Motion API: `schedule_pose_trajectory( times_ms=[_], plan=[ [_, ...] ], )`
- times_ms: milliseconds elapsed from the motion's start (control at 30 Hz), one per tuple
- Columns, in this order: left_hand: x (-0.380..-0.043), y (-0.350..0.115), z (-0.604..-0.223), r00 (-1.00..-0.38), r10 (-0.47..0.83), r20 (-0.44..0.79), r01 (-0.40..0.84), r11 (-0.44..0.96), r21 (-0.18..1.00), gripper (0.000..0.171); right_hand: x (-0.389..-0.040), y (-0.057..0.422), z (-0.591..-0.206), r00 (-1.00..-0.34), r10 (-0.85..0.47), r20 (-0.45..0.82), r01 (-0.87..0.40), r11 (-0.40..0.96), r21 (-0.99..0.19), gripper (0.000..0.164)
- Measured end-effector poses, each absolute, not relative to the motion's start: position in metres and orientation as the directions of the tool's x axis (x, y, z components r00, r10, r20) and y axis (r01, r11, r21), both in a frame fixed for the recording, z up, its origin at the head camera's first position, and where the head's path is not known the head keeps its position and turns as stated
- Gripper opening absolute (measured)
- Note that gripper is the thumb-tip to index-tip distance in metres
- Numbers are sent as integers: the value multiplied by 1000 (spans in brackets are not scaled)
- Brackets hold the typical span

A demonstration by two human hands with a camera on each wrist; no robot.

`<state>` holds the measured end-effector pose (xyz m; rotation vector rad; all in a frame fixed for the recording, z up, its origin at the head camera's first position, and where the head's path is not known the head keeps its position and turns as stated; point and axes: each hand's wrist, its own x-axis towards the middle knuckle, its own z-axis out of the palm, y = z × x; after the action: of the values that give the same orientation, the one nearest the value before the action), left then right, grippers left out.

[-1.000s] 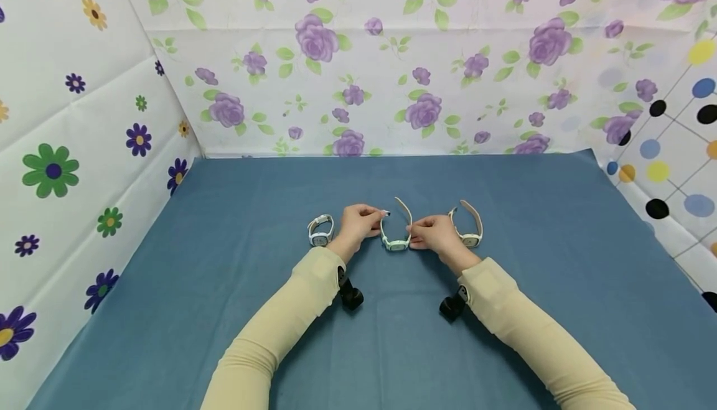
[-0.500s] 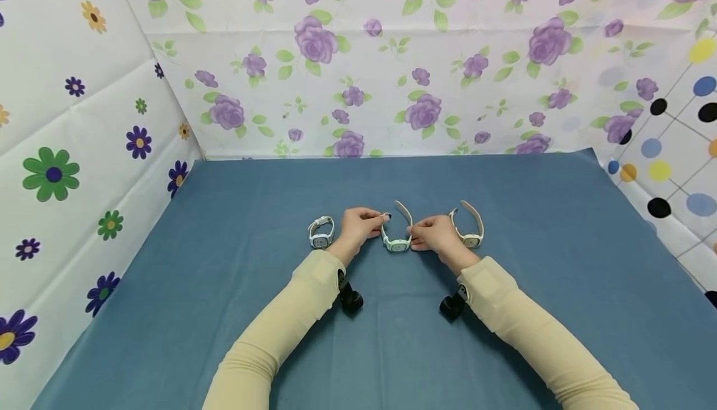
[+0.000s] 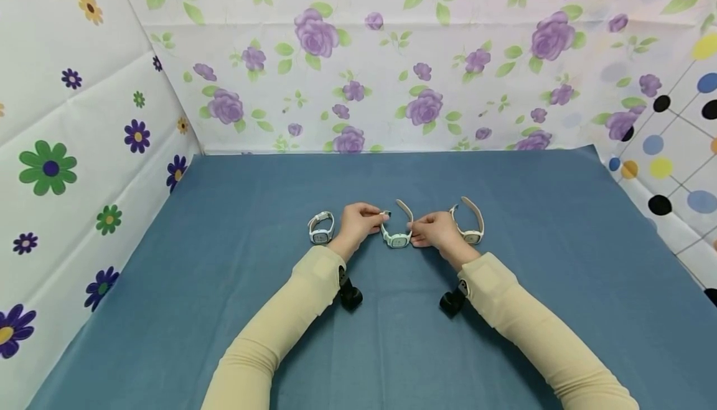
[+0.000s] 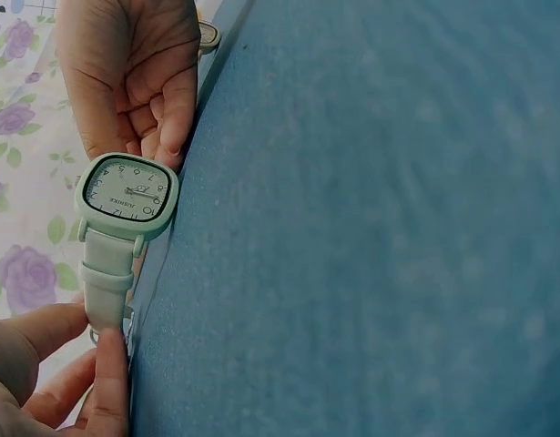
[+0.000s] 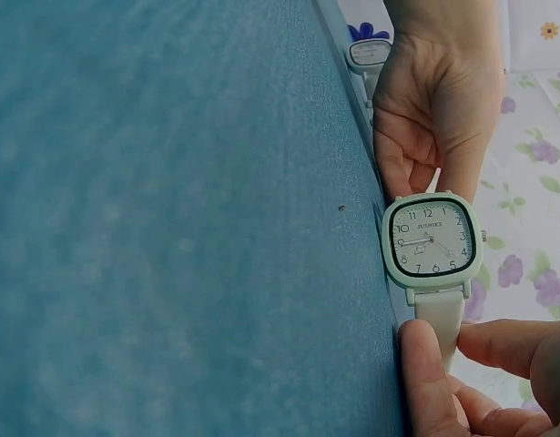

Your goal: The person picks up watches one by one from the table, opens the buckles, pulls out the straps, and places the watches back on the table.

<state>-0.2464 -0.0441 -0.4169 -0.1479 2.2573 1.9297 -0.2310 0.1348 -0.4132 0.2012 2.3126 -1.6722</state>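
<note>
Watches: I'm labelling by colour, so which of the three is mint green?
The middle watch, held by left hand and right hand; the left watch looks whitish, the right watch beige.

The mint-green, rounded-square watch case [image 5: 432,238] looks like smooth plastic with a soft sheen, its pale green strap [image 4: 106,250] smooth and leather-like, its thin buckle [image 4: 128,319] shiny metal. Beneath lies a blue, matt, finely textured cloth [image 3: 358,348], lightly creased. The far white sheet with purple roses [image 3: 381,55] looks thin and smooth, while the 2 cream sleeves [image 3: 299,304] are matt cloth.
</note>
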Motion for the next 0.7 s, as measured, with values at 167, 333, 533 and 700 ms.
schedule_pose_trajectory(
  times_ms=[167,333,533,700],
  plan=[
    [-247,-44,-416,-983,22,-183,-176,194,965,23,-230,134,-412,-947,-48,-317,287,314,-905,28],
    [-248,-45,-416,-982,12,-186,-180,203,963,22,-229,134,-410,-946,-49,-321,290,318,-903,28],
    [-249,-44,-414,-981,18,-193,-184,218,958,21,-230,134,-410,-944,-41,-326,297,323,-899,30],
    [-252,-46,-412,-975,32,-219,-205,241,949,24,-231,135,-409,-940,-32,-341,314,318,-895,33]
  ],
)
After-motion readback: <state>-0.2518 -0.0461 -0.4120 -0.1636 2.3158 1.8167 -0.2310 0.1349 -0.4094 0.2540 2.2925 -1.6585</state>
